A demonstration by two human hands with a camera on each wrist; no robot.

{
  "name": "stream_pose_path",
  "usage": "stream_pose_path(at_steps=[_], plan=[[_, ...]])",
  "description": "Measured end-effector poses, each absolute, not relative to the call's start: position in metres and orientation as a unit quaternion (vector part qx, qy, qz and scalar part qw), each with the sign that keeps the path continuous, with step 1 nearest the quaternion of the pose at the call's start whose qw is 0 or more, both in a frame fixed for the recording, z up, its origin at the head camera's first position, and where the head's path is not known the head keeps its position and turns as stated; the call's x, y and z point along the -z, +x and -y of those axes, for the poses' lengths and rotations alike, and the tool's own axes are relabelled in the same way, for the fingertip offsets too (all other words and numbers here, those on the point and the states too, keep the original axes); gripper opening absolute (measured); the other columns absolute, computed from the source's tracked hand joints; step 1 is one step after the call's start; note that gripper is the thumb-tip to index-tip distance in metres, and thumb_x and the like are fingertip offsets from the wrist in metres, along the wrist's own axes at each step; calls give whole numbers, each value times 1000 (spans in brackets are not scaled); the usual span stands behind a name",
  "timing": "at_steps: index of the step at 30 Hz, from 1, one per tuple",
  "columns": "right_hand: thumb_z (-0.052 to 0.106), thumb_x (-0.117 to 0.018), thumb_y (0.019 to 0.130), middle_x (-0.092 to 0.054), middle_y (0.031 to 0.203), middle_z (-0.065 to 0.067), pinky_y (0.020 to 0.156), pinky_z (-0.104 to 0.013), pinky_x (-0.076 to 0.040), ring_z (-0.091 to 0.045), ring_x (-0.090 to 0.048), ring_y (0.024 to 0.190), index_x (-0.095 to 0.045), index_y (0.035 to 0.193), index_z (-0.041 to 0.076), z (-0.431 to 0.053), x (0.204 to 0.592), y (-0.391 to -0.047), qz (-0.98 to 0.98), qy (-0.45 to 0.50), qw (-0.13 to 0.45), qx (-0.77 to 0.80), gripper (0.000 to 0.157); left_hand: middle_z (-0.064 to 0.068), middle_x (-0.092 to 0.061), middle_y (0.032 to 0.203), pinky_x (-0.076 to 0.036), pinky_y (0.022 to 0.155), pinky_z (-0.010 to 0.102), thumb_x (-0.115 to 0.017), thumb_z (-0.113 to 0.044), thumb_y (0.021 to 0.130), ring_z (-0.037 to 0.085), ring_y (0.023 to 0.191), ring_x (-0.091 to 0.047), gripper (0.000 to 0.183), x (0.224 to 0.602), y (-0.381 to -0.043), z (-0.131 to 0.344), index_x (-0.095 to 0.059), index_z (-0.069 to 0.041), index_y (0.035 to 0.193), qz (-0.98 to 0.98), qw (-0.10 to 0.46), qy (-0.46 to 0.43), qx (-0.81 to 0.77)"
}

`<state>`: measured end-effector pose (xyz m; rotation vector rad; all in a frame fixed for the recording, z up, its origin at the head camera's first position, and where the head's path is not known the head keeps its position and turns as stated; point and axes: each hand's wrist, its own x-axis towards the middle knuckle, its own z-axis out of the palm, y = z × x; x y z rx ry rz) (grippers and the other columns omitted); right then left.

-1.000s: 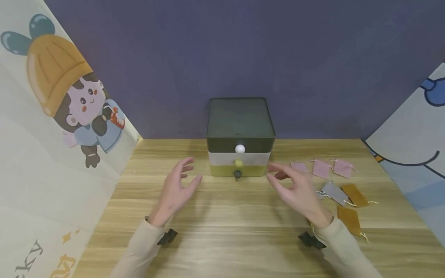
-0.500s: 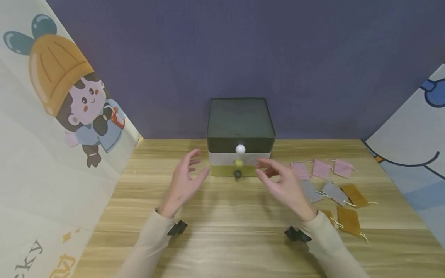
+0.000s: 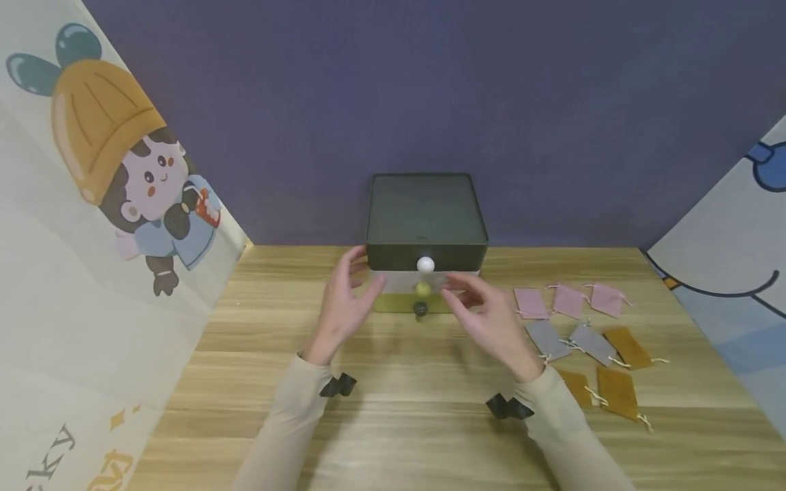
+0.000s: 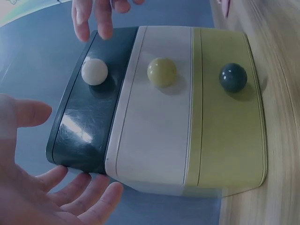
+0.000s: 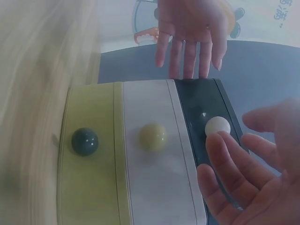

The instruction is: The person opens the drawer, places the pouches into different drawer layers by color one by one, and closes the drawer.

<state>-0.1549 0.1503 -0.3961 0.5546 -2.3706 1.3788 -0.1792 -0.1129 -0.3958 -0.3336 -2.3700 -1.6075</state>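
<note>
A small three-tier drawer box (image 3: 426, 208) stands against the back wall, its tiers dark green, white and yellow-green from top to bottom. Each front has a round knob: a white knob (image 4: 94, 71) on top, a yellow knob (image 4: 162, 72) midway, a dark knob (image 4: 233, 77) lowest. My left hand (image 3: 345, 300) is at the box's left side, fingertips by the top tier's edge; whether they touch it I cannot tell. Slightly bent, the fingers of my right hand (image 3: 488, 320) are close to the white knob (image 5: 218, 126) without gripping it.
Right of the box lie small drawstring pouches: several pink ones (image 3: 568, 301), grey ones (image 3: 591, 344) and mustard ones (image 3: 617, 393). They rest on the wooden table (image 3: 393, 423). A dark blue wall (image 3: 424, 88) rises behind, with printed panels at both sides.
Both hands have moved inward toward the box, the left up to its left side and the right leftward across the front. More pouches show where the right arm covered them.
</note>
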Motion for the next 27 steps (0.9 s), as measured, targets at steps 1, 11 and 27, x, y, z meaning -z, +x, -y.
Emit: stream_pose_path(at_steps=[1,11,27], plan=[[9,-74,100,-82,110,-9,71,-20,-60,-18,-77,85,-74,130,4,-148,395,-157,834,192,168,-490,30,14,-52,157,-54,111,55,-73,-23,100,37,139,-58,66,396,-180,112,-44,-7,157,814,131,-114,555],[7,-74,99,-82,109,-14,70,-22,-62,-23,-78,79,-71,132,7,-132,402,-176,827,200,176,-495,33,15,-52,157,-53,112,57,-72,-20,100,39,140,-57,63,402,-181,111,-45,-7,156,805,111,-107,572],[13,-77,99,-83,107,-13,63,-23,-60,-24,-78,72,-72,133,10,-122,406,-187,827,195,198,-489,35,14,-57,151,-55,109,53,-72,-13,99,36,135,-58,55,404,-189,107,-52,-5,150,756,126,-80,637]])
